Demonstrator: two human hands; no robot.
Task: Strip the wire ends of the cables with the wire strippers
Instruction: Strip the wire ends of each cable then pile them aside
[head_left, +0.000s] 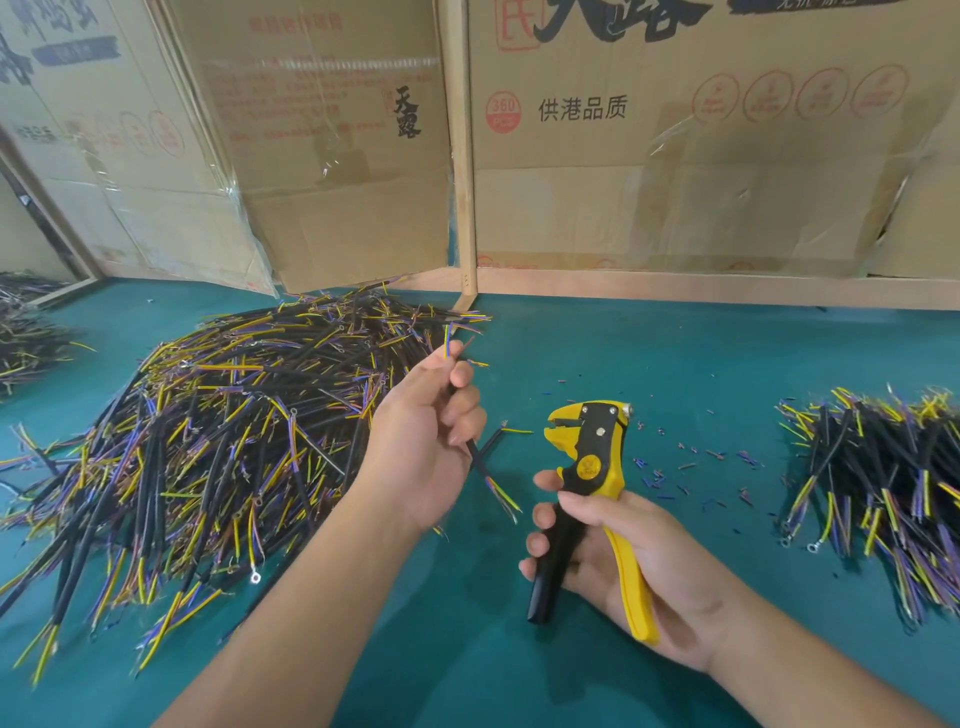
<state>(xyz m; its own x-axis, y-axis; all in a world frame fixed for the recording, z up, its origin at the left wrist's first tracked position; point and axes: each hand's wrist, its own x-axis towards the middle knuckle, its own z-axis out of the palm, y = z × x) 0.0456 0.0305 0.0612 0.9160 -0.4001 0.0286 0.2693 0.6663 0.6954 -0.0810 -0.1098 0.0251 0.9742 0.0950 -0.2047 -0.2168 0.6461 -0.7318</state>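
Green table (675, 364), left hand (421, 436) raised — gripping cable (480, 460), right hand (623, 561) gripping wire strippers (587, 457)

A small workshop or assembly bench for cable work. A teal-covered tabletop (675, 353) carries a big heap of black cables (208, 431) left of the left hand's grip and a smaller pile (878, 467) right of the right hand's grip. Insulation scraps (691, 467) lie scattered beyond the right grip. Flattened printed cardboard boxes (675, 156) on a wooden frame (464, 156) wall off the far edge.
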